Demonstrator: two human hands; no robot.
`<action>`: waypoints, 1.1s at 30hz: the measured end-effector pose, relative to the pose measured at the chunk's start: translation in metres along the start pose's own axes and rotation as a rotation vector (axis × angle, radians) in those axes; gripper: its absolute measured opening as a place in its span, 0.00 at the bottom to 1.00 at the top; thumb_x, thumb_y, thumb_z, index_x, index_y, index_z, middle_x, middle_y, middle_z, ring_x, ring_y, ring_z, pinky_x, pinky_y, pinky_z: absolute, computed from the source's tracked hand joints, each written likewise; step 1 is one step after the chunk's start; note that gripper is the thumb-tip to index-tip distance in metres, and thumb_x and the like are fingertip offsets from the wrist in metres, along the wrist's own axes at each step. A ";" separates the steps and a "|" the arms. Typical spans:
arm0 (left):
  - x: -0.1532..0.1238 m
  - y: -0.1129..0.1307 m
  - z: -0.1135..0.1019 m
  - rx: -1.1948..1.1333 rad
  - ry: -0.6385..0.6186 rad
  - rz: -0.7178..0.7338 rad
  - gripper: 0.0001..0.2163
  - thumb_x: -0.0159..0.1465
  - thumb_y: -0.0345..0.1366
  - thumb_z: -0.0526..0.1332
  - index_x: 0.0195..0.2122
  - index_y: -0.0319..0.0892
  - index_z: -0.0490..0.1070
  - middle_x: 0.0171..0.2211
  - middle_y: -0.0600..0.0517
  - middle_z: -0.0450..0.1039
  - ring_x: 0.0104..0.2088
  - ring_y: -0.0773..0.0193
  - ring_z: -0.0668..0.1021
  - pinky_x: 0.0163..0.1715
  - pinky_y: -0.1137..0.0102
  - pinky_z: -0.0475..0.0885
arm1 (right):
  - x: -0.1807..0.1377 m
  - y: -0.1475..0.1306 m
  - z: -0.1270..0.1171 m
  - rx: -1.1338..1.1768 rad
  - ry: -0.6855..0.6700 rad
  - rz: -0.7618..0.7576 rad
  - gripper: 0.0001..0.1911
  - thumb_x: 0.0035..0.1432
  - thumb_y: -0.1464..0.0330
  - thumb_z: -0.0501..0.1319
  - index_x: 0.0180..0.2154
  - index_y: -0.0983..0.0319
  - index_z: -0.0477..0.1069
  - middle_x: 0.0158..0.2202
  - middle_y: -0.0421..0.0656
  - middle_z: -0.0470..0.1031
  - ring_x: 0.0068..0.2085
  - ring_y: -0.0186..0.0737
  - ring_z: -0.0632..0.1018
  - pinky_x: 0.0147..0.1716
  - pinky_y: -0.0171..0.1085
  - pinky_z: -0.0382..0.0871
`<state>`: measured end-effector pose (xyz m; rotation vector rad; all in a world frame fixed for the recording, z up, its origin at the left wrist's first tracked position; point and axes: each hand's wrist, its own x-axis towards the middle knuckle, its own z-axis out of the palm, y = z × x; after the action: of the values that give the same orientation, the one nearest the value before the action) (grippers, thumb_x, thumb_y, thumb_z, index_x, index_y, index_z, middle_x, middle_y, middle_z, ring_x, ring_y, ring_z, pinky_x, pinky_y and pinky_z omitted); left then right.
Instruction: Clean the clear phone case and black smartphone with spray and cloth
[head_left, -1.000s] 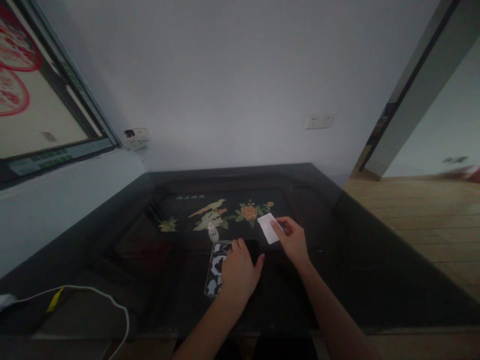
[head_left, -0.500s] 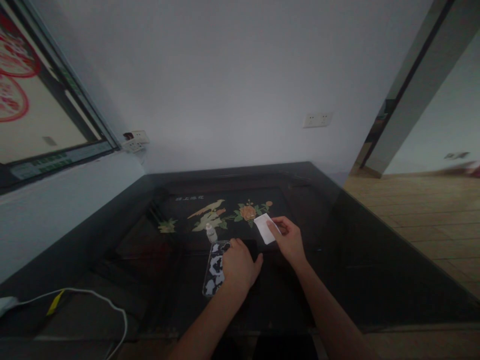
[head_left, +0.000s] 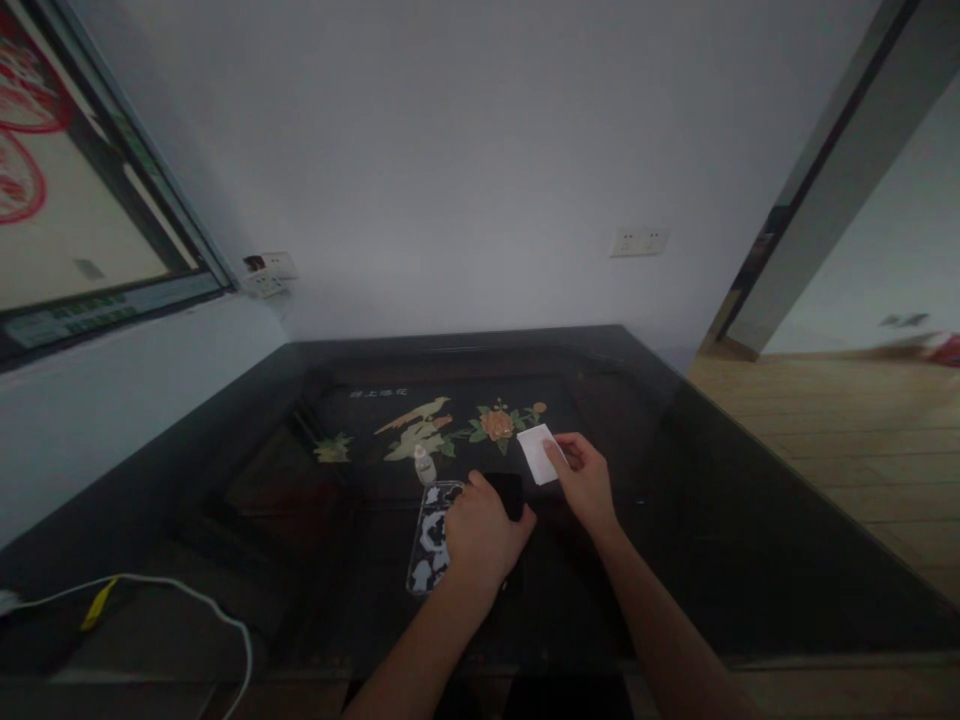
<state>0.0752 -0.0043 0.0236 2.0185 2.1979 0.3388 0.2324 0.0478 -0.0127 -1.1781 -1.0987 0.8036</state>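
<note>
My left hand [head_left: 480, 535] is closed around a black phone [head_left: 505, 492], whose top end sticks out past my fingers. Just left of it a clear phone case with a black and white pattern [head_left: 427, 540] lies flat on the dark table [head_left: 675, 520]. My right hand [head_left: 586, 482] pinches a small white rectangular sheet [head_left: 538, 453] between thumb and fingers, held just right of the phone. A small clear bottle with a white cap [head_left: 424, 464] stands beyond the case.
The table top has a glass surface over a painted bird and flowers [head_left: 450, 425]. A white cable [head_left: 180, 600] runs over the near left corner. Wall sockets [head_left: 264, 274] sit at the back left. Wooden floor [head_left: 847, 440] lies to the right.
My left hand has lifted and tilted the black phone so more of it shows. My right hand with the white sheet has barely shifted.
</note>
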 end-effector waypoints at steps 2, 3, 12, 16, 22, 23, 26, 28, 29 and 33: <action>0.000 -0.002 -0.008 -0.052 -0.011 -0.012 0.28 0.62 0.57 0.59 0.49 0.34 0.66 0.35 0.37 0.78 0.38 0.45 0.82 0.37 0.63 0.71 | 0.001 0.002 -0.001 0.008 0.040 0.011 0.25 0.53 0.45 0.68 0.38 0.60 0.72 0.38 0.50 0.83 0.34 0.49 0.84 0.29 0.40 0.78; 0.002 -0.004 -0.012 -0.079 -0.016 -0.016 0.29 0.62 0.58 0.58 0.49 0.34 0.66 0.35 0.36 0.78 0.37 0.45 0.82 0.37 0.63 0.71 | 0.002 0.003 -0.002 0.003 0.057 0.015 0.26 0.54 0.45 0.68 0.38 0.60 0.71 0.38 0.51 0.83 0.34 0.49 0.84 0.29 0.40 0.77; 0.038 -0.049 -0.023 -1.227 -0.705 -0.016 0.26 0.67 0.59 0.51 0.53 0.42 0.64 0.47 0.41 0.79 0.34 0.54 0.84 0.33 0.64 0.75 | -0.006 0.000 0.005 -0.060 -0.013 0.022 0.22 0.61 0.49 0.64 0.43 0.60 0.71 0.38 0.50 0.84 0.33 0.50 0.83 0.29 0.40 0.76; 0.044 -0.067 -0.018 -1.564 -1.052 0.011 0.29 0.68 0.59 0.49 0.54 0.38 0.68 0.51 0.37 0.78 0.36 0.53 0.84 0.38 0.61 0.77 | -0.014 -0.013 0.016 -0.257 0.026 -0.136 0.18 0.66 0.54 0.60 0.45 0.60 0.78 0.44 0.50 0.84 0.44 0.52 0.83 0.44 0.45 0.77; 0.043 -0.074 -0.013 -1.727 -1.151 -0.033 0.31 0.68 0.58 0.49 0.53 0.35 0.73 0.46 0.38 0.80 0.36 0.52 0.84 0.39 0.61 0.77 | -0.027 -0.036 0.037 -0.338 -0.095 -0.319 0.14 0.67 0.63 0.60 0.49 0.54 0.81 0.51 0.45 0.83 0.52 0.51 0.82 0.56 0.48 0.74; 0.044 -0.074 -0.012 -1.743 -1.153 -0.051 0.31 0.68 0.59 0.49 0.51 0.34 0.75 0.43 0.38 0.81 0.36 0.51 0.84 0.39 0.61 0.77 | -0.030 -0.039 0.039 -0.337 -0.126 -0.336 0.14 0.67 0.64 0.60 0.50 0.54 0.81 0.51 0.45 0.82 0.53 0.50 0.81 0.57 0.48 0.73; 0.046 -0.077 -0.009 -1.763 -1.184 -0.131 0.31 0.69 0.58 0.49 0.46 0.33 0.77 0.34 0.38 0.82 0.34 0.51 0.84 0.39 0.62 0.78 | -0.042 -0.044 0.043 -0.354 -0.249 -0.359 0.15 0.68 0.66 0.59 0.51 0.54 0.80 0.53 0.44 0.81 0.55 0.48 0.81 0.58 0.49 0.74; 0.047 -0.079 -0.009 -1.791 -1.197 -0.175 0.29 0.70 0.57 0.51 0.46 0.33 0.78 0.31 0.40 0.82 0.32 0.52 0.84 0.38 0.62 0.78 | -0.050 -0.044 0.042 -0.372 -0.323 -0.374 0.15 0.68 0.68 0.58 0.52 0.54 0.79 0.54 0.44 0.81 0.55 0.47 0.81 0.58 0.48 0.75; 0.047 -0.079 -0.009 -1.811 -1.195 -0.186 0.28 0.70 0.56 0.52 0.47 0.34 0.77 0.31 0.41 0.82 0.31 0.52 0.84 0.37 0.62 0.78 | -0.055 -0.044 0.041 -0.379 -0.348 -0.381 0.15 0.68 0.69 0.58 0.53 0.54 0.78 0.54 0.44 0.81 0.55 0.46 0.81 0.58 0.48 0.75; 0.044 -0.079 -0.007 -1.895 -1.129 -0.194 0.24 0.70 0.52 0.55 0.50 0.35 0.76 0.34 0.43 0.82 0.34 0.53 0.84 0.37 0.63 0.78 | -0.073 -0.042 0.034 -0.394 -0.391 -0.414 0.15 0.68 0.71 0.60 0.52 0.53 0.78 0.54 0.42 0.81 0.55 0.44 0.81 0.59 0.46 0.75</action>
<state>-0.0062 0.0334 0.0120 0.5012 0.5440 0.6196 0.1763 -0.0193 0.0113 -1.0760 -1.8183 0.5126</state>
